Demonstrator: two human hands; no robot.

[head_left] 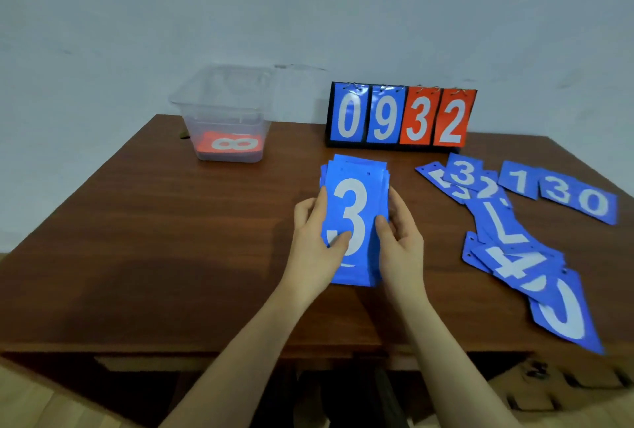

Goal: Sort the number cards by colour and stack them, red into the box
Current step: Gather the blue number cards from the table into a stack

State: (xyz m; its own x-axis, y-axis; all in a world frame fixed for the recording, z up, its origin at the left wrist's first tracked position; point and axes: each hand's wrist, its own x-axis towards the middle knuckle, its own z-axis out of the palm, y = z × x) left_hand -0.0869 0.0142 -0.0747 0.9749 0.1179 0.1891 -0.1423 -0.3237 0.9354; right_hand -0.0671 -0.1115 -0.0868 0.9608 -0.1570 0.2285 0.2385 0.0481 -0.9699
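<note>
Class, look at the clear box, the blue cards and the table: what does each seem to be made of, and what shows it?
Clear square box: likely transparent plastic; red cards show through its walls. Blue number cards: probably glossy plastic or laminated card; sheen, punched holes. Brown table: wood or wood-look veneer; grain streaks, polished reflection.

Two bare forearms, hands slim-fingered — no sleeves, no rings.

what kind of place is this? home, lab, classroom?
Probably a plain indoor room, home or office; I can't tell which. Clues: a wooden table set against a bare pale wall, and a tabletop flip scoreboard. No lab gear visible.
</note>
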